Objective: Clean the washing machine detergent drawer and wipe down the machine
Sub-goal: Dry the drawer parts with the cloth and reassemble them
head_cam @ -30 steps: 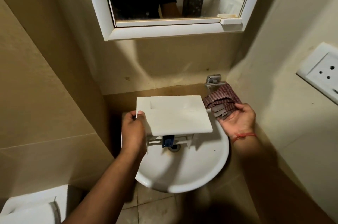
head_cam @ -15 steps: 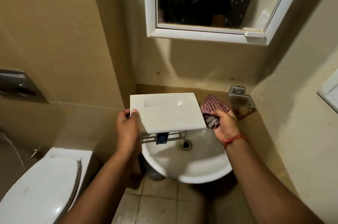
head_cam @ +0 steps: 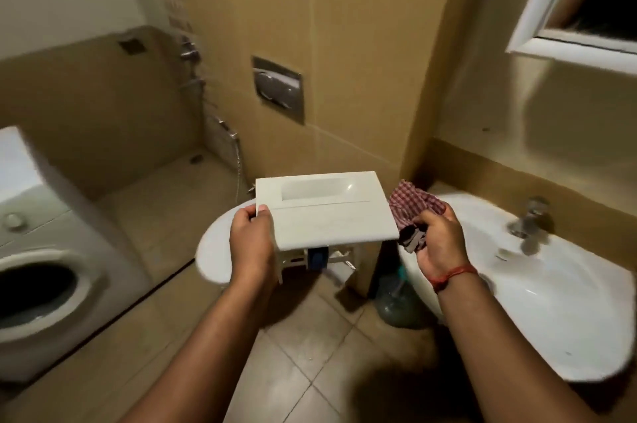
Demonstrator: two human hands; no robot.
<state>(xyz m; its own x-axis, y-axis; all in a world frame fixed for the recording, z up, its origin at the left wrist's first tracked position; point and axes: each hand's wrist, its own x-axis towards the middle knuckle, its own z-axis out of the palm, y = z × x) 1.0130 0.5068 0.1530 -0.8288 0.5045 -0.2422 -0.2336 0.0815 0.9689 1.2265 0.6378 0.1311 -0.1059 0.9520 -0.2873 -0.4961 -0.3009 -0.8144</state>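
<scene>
My left hand (head_cam: 251, 239) grips the left edge of the white detergent drawer (head_cam: 331, 212), held flat side up above the toilet lid, with its blue insert showing underneath. My right hand (head_cam: 436, 239) holds a crumpled red checked cloth (head_cam: 412, 208) just right of the drawer, beside the sink. The white washing machine (head_cam: 41, 250) stands at the far left with its round door opening dark.
A white sink (head_cam: 551, 312) with a metal tap (head_cam: 529, 220) is on the right. The closed toilet lid (head_cam: 217, 250) lies below the drawer, with a flush plate (head_cam: 278, 88) on the wall. A mirror frame (head_cam: 537, 26) hangs upper right. A bottle (head_cam: 396, 298) stands on the tiled floor.
The view has swung left, away from the sink and toward the toilet and washing machine. Both hands carried the drawer and the cloth along, leaving the sink bowl.
</scene>
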